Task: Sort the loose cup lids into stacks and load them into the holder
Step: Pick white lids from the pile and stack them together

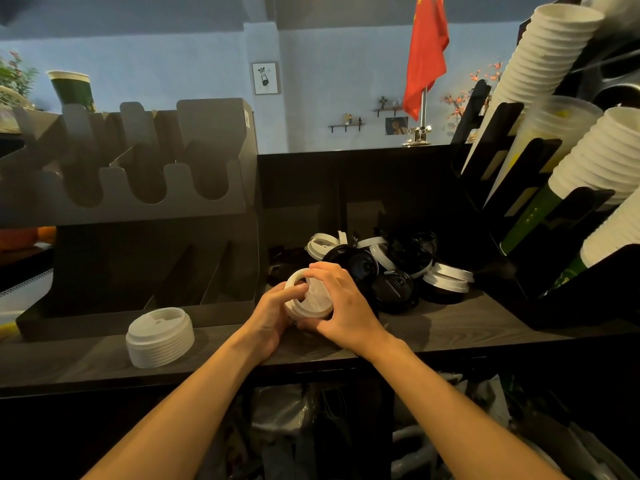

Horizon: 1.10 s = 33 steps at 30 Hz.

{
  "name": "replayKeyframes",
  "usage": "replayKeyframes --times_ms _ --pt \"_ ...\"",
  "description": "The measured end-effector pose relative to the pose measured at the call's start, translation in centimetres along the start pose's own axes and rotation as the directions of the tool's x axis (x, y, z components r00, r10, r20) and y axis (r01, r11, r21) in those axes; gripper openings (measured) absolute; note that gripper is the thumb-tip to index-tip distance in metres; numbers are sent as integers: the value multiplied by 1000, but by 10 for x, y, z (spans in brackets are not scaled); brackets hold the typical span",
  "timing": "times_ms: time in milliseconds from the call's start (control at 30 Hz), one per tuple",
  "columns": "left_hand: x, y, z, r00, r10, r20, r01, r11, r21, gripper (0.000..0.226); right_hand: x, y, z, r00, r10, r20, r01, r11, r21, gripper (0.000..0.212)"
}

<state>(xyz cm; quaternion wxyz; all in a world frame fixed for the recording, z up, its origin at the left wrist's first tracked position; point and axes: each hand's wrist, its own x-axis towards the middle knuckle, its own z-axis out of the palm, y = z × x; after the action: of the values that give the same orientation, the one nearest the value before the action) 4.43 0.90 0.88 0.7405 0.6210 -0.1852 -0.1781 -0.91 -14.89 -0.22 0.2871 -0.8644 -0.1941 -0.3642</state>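
Both hands hold a small stack of white cup lids [308, 299] just above the dark counter's front middle. My left hand [273, 313] grips the stack from the left with the thumb on its rim. My right hand [341, 301] curls over its top and right side. A taller stack of white lids [160, 337] stands on the counter to the left. A loose heap of black and white lids [391, 268] lies behind my hands. The dark grey lid holder [138, 188], with scalloped slots, stands at the left, and its slots look empty.
A black cup dispenser [540, 209] with stacks of white paper cups [543, 64] leans in from the right. The dark wooden counter [450, 327] ends at a front edge near my forearms. Bags sit below the counter. A red flag [427, 53] stands behind.
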Motion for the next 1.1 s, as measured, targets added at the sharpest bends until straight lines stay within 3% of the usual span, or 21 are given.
replayKeyframes --times_ms 133,233,467,567,667,800,1100 --pt "-1 1 2 1000 15 -13 -15 1000 -1 59 -1 0 1 1000 -19 -1 19 997 -74 78" --pt "0 0 2 999 21 -31 -21 1000 -12 42 -1 1 0 999 -38 0 38 995 -88 76" --pt "-1 1 3 998 5 -58 -6 1000 -16 29 -1 1 0 1000 -15 22 15 1000 -24 74" --pt "0 1 4 996 16 -89 -16 1000 1 24 -1 -2 -1 1000 26 3 -26 999 38 63" --pt "0 1 4 995 45 -89 -45 999 -1 24 -1 1 -2 990 120 -76 -115 991 66 47" --pt "-2 2 5 995 52 -85 -54 998 -19 34 0 9 -5 945 326 9 -323 929 180 47" --pt "-4 4 5 998 61 -36 -61 998 -22 38 -1 12 -5 944 327 -39 -307 916 260 41"
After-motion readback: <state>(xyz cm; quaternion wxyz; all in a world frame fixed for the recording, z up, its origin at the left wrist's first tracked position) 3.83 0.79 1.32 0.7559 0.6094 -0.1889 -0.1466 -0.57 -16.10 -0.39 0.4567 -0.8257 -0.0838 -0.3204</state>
